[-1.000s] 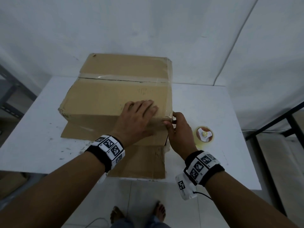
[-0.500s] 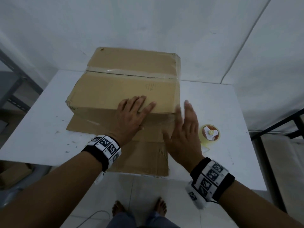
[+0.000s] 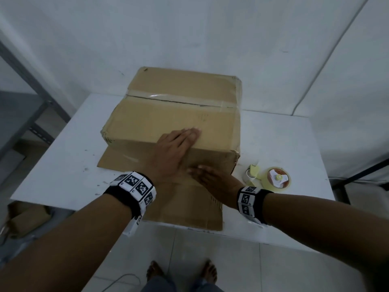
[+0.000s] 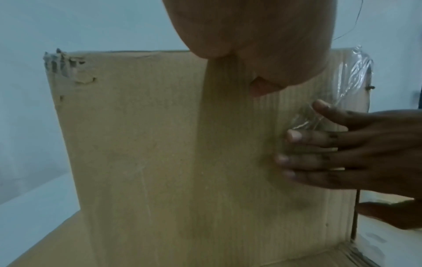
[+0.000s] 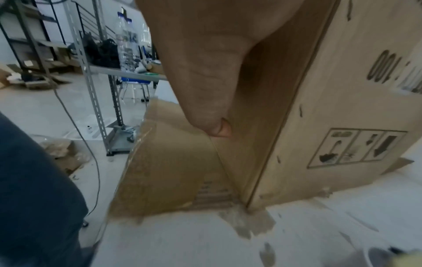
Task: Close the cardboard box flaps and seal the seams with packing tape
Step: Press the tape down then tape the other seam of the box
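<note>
Cardboard box (image 3: pixel 174 121) sits mid-table, flaps shut, w/ a clear tape strip (image 3: pixel 183 99) already along the top center seam and running over the right edge. A loose flat cardboard sheet (image 3: pixel 185 205) lies under/in front of the box, overhanging the table's near edge.

Left hand (image 3: pixel 174 150) lies flat, fingers straight and together, palm over the near top edge, pressing down on the top panel. Right hand (image 3: pixel 212 178) is flat too, fingers extended, pressed against the box's near side face low down toward the right corner; left wrist view shows its fingertips (image 4: pixel 294 135) on a crinkled tape end there. Neither hand grips anything.

Step in hand, prob: smoothing the tape tail down onto the side face while the left steadies the box. Top seam looks done; edge seams can't be judged from here.

Next move prob calls for more tape: the tape roll (image 3: pixel 277 178) lies on the white table (image 3: pixel 63 157) just right of the box, near the right wrist, so right hand must lift off, reach right, grab the roll; left should keep the box from sliding
</note>
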